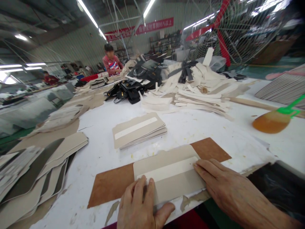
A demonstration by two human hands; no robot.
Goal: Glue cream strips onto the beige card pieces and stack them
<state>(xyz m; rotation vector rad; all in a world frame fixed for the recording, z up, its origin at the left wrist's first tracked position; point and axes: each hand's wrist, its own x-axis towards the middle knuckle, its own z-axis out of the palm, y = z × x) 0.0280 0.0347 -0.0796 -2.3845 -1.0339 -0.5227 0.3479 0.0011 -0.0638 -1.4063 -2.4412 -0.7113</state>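
Observation:
A beige panel (171,186) with a white strip (169,170) along its middle lies near the table's front edge. Brown leather-like pieces (114,184) show from under it at both ends. My left hand (140,203) rests on the panel's near left part, fingertips at the strip's left end, thumb spread out. My right hand (224,181) lies at the panel's right side with its fingers stretched and fingertips at the strip's right end. Both hands press down from above and grasp nothing. Just beyond sits a stack of similar beige panels (138,128), the top one bearing a white strip.
Beige and dark panels (43,171) pile up on the left. Black straps and bag parts (133,89) and cream strips (202,98) heap at the back. An amber bottle with a green nozzle (271,122) lies at right, below a large fan (228,31). A person (111,62) works beyond.

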